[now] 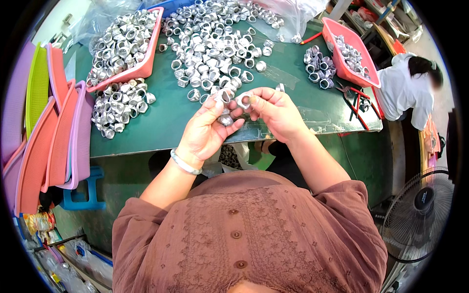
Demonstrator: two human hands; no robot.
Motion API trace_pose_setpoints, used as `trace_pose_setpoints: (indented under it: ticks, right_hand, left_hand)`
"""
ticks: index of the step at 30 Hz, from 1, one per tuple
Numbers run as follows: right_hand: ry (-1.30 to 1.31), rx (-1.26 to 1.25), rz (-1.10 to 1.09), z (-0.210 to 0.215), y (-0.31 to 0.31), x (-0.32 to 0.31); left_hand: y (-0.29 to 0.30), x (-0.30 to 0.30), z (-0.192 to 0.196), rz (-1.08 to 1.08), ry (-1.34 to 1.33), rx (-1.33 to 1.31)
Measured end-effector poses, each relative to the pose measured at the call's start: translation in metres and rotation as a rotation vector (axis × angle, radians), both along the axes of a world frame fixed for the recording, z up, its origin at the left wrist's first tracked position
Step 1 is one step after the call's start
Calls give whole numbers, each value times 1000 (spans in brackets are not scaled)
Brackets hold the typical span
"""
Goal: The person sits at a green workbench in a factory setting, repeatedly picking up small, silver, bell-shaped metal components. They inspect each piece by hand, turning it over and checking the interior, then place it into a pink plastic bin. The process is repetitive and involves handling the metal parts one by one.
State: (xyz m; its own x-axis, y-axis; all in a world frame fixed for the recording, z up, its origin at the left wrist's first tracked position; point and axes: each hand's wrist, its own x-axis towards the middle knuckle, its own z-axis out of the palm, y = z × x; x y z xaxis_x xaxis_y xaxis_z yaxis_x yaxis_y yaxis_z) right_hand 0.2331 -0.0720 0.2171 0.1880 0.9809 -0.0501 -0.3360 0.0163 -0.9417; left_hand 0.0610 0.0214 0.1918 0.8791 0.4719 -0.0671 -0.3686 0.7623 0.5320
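Note:
Both my hands are raised over the near edge of the green table, close together. My left hand (201,133) is turned palm up, its fingers curled around silver metal rings. One ring (224,96) shows at its fingertips and another ring (225,118) lies lower, by the palm. Between the thumb and fingers of my right hand (280,115) a silver ring (243,100) is pinched, nearly touching the left fingertips. Just beyond the hands spreads a large heap of similar rings (215,53).
At left, a pink basket (149,62) of rings has a smaller pile (121,105) before it. Another pink basket (369,77), a ring pile (318,67) and red-handled pliers (361,93) are right. Stacked baskets (61,132), a blue stool (88,193), a fan (420,215) and a person (403,90) surround the table.

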Motion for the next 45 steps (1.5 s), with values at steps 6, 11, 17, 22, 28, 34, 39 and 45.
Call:
trace_pose_setpoints:
  ticks: [6, 11, 17, 22, 28, 34, 39, 45]
  right_hand:
    - [-883, 364, -165, -2, -4, -18]
    - [-799, 279, -203, 8, -6, -26]
    - [-639, 317, -61, -6, 0, -13]
    - [-395, 237, 27, -3, -3, -16]
    - [-325, 248, -24, -4, -3, -20]
    - [-388, 294, -50, -6, -5, -18]
    - [-433, 333, -78, -7, -5, -19]
    - [-427, 355, -84, -8, -5, -19]
  left_hand:
    - [-9, 2, 12, 32, 10, -29]
    - [-9, -2, 2, -1, 16, -43]
    - [-21, -2, 20, 109, 226, 289]
    - [-24, -2, 22, 163, 294, 387]
    - [-25, -1, 23, 168, 323, 433]
    - [-26, 0, 24, 152, 310, 436]
    - [-25, 0, 22, 141, 298, 452]
    - [-26, 0, 24, 141, 299, 470]
